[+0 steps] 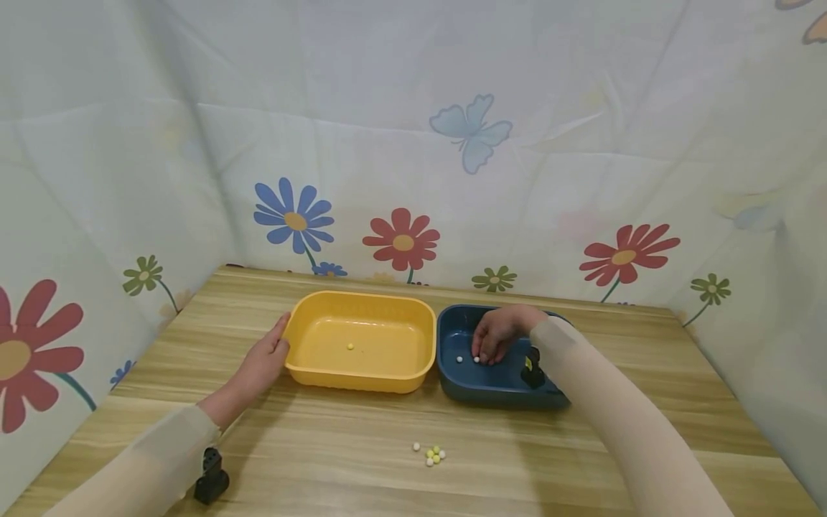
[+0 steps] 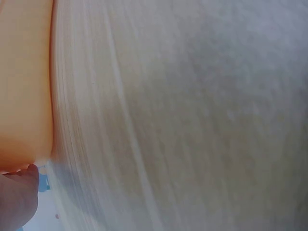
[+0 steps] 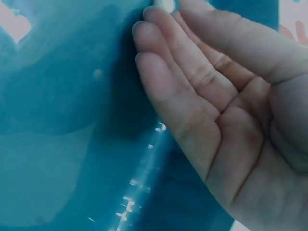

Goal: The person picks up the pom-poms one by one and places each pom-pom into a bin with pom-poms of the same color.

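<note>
My left hand (image 1: 266,359) holds the left side of a yellow plastic basin (image 1: 362,382); in the left wrist view only a fingertip (image 2: 21,195) shows against the basin wall (image 2: 24,82). One small yellow ball (image 1: 351,347) lies in this basin. Inside the dark blue basin (image 1: 494,397) to its right, my right hand (image 1: 497,334) reaches down with fingertips together. A small white ball (image 3: 165,5) is between thumb and index fingertip, low over the blue floor. Another white ball (image 1: 459,360) lies just left of it.
Several loose white and yellow balls (image 1: 436,459) lie on the wooden table (image 1: 336,459) in front of the basins. A flower-printed cloth (image 1: 349,143) hangs behind and at both sides. Black wrist devices (image 1: 212,477) sit on both sleeves.
</note>
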The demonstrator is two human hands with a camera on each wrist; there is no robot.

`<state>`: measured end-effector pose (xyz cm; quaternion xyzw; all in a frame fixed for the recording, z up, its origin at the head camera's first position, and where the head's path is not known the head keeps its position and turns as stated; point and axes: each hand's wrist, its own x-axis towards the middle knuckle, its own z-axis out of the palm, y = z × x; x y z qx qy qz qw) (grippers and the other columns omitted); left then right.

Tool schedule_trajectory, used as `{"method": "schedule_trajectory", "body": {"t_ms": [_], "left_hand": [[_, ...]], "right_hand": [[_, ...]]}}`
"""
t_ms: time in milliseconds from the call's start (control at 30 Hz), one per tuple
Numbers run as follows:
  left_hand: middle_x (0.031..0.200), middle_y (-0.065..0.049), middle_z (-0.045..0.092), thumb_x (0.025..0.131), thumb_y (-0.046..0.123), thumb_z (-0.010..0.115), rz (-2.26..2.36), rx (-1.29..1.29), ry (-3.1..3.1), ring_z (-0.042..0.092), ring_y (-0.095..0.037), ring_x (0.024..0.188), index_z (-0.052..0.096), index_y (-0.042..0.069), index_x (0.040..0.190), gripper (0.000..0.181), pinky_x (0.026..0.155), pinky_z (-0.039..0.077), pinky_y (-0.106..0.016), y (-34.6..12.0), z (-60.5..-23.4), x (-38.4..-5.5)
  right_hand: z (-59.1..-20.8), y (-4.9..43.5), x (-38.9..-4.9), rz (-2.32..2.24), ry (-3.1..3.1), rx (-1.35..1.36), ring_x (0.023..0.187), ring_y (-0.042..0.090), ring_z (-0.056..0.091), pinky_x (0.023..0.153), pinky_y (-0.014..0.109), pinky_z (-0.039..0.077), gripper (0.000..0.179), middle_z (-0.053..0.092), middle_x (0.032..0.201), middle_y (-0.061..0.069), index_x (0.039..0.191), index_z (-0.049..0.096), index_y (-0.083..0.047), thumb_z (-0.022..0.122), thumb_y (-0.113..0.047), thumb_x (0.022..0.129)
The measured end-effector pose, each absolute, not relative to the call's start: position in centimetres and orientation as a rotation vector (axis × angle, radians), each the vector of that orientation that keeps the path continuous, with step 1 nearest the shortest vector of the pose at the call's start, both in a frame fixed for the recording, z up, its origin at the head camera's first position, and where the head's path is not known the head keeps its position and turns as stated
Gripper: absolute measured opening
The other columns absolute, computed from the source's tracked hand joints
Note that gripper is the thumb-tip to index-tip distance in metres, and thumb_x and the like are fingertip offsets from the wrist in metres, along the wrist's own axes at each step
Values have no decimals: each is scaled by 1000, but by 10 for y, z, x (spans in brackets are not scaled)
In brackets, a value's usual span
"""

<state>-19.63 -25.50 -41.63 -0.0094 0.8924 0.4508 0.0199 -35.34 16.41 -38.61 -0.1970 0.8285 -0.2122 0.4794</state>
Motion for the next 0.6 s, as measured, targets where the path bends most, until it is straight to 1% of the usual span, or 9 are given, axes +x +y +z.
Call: {"method": "schedule_trajectory", "body": {"t_ms": [100,233,333,467,600], "left_hand": [[170,-25,5,109,14,28,1398,-31,2770,9,-46,158,7,-3,162,60,131,13,-59,-255,-417,-196],[170,-25,5,109,14,27,1392,-31,2776,9,-46,158,7,-3,162,60,131,13,-59,-255,-417,-195],[170,-26,5,109,14,27,1390,-30,2778,9,-46,158,7,-4,162,60,131,13,-59,-255,-417,-195],[169,-27,6,109,14,28,1392,-31,2778,10,-46,158,8,-4,162,60,131,13,-59,-255,-417,-195],[169,-27,6,109,14,28,1395,-27,2782,9,-46,158,8,-4,162,59,131,13,-59,-255,-416,-196]], "right_hand": [[-378,168,-350,-531,2027,-526,86,6,67,85,24,62,21,72,95,-2,117,66,0,63,-5,97],[-361,178,-341,-635,2095,-571,89,9,67,90,30,63,26,71,103,3,121,63,3,62,-10,98],[-347,189,-328,-773,2197,-615,90,14,67,89,32,63,28,70,104,8,120,61,5,62,-13,99],[-333,199,-303,-971,2293,-703,91,23,67,85,33,63,30,70,107,20,120,60,9,61,-14,101],[-328,200,-272,-1116,2338,-762,88,26,67,80,31,62,30,69,105,24,120,60,10,63,-14,101]]}}
